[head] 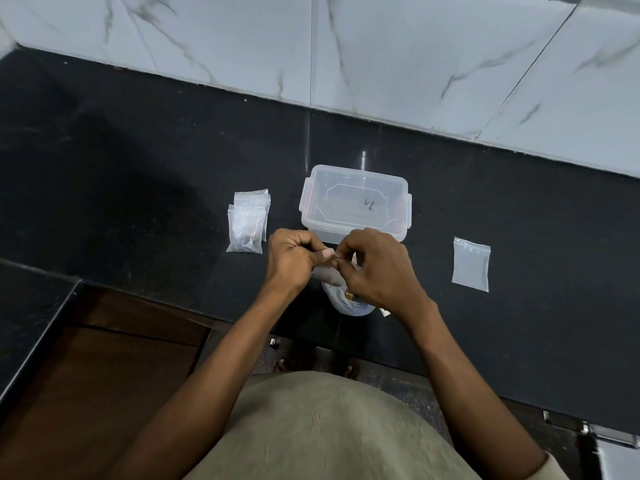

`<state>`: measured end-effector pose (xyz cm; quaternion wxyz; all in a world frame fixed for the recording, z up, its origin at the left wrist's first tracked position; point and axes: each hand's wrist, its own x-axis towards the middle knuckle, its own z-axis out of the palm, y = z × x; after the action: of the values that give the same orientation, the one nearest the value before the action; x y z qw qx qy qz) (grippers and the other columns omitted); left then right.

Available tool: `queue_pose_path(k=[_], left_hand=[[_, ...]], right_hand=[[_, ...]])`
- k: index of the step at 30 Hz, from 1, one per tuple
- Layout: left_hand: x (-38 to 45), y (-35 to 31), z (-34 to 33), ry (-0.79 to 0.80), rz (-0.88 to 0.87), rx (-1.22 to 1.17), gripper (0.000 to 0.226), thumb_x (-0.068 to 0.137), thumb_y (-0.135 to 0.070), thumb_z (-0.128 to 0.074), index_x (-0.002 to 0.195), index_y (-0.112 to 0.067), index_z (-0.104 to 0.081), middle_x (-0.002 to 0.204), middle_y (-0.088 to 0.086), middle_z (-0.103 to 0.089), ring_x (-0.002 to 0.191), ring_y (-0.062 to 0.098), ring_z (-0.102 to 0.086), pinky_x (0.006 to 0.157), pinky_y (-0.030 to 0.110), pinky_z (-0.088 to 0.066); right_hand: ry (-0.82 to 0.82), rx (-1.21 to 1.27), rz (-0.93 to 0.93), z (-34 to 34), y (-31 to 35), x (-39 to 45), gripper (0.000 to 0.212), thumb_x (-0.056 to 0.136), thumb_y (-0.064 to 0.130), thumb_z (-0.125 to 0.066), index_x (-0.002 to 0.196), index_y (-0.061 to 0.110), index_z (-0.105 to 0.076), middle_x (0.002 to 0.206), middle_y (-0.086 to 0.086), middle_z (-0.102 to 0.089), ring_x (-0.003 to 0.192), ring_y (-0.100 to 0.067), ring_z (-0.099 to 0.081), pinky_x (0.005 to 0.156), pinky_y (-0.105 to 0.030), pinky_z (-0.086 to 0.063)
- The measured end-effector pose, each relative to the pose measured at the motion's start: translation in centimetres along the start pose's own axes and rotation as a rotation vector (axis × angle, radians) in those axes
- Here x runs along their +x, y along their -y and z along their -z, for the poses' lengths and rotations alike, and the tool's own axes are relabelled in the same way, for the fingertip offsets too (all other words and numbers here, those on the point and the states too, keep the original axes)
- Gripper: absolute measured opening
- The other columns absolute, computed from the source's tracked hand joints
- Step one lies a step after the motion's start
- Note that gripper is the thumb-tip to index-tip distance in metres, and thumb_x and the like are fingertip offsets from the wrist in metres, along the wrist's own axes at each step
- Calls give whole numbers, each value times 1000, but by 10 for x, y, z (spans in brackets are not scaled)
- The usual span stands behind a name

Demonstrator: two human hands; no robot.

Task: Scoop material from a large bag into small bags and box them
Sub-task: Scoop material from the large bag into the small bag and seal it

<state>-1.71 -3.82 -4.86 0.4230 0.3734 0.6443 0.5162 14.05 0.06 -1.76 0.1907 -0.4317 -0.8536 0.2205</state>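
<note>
Our left hand and right hand meet at the counter's near edge, fingertips pinched together on the top edge of a small zip bag held between them; we judge we are pressing its seal shut. The bag hangs below the pinch, over the large bag, which is mostly hidden under our right wrist. The clear plastic box, lid on, stands just beyond both hands, slightly nearer the right. Filled small bags lie stacked to the left; one empty zip bag lies flat well to the right on the black counter.
</note>
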Motion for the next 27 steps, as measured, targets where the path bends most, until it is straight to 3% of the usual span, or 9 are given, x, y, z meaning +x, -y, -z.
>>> queue_pose_path(k=[3, 5, 11, 15, 24, 27], left_hand=[[-2, -1, 0, -93, -7, -19, 15, 72, 16, -74, 63, 5, -71, 64, 16, -72, 61, 26, -72, 69, 37, -61], [-4, -1, 1, -159, -17, -13, 15, 71, 16, -75, 64, 3, -72, 65, 17, -72, 63, 21, -68, 68, 34, -58], [-3, -2, 13, -280, 6, -56, 37, 71, 16, -75, 56, -18, -70, 52, -10, -64, 56, 6, -57, 59, 24, -51], [-2, -1, 18, -316, 15, -83, 37, 72, 16, -75, 56, -17, -69, 51, -12, -63, 54, 0, -57, 60, 17, -52], [-1, 8, 37, -371, 21, -82, 33, 73, 16, -75, 59, -14, -72, 54, -8, -67, 58, 3, -63, 70, 25, -58], [0, 15, 46, -399, 43, -96, 34, 71, 18, -74, 58, -13, -71, 52, -7, -66, 55, 2, -63, 64, 17, -55]], right_hand=[[3, 57, 18, -3, 0, 5, 7, 81, 24, -76, 76, 23, -71, 70, 17, -60, 64, 0, -51, 59, -13, -30], [8, 85, 30, -4, -1, 7, 6, 82, 24, -76, 78, 22, -72, 70, 16, -61, 65, -4, -53, 59, -19, -36], [19, 145, 73, -7, -6, 8, 2, 83, 19, -75, 81, 18, -75, 75, 13, -66, 67, -9, -57, 63, -37, -51], [27, 182, 74, -9, -8, 8, 2, 84, 17, -75, 83, 16, -77, 78, 10, -70, 68, -8, -60, 65, -38, -54], [59, 212, 48, -18, -2, 12, 4, 85, 16, -76, 83, 16, -79, 79, 10, -72, 69, -7, -62, 65, -33, -54], [86, 206, 40, -29, 3, 17, 4, 84, 17, -76, 83, 17, -79, 78, 12, -71, 70, -8, -61, 65, -34, -53]])
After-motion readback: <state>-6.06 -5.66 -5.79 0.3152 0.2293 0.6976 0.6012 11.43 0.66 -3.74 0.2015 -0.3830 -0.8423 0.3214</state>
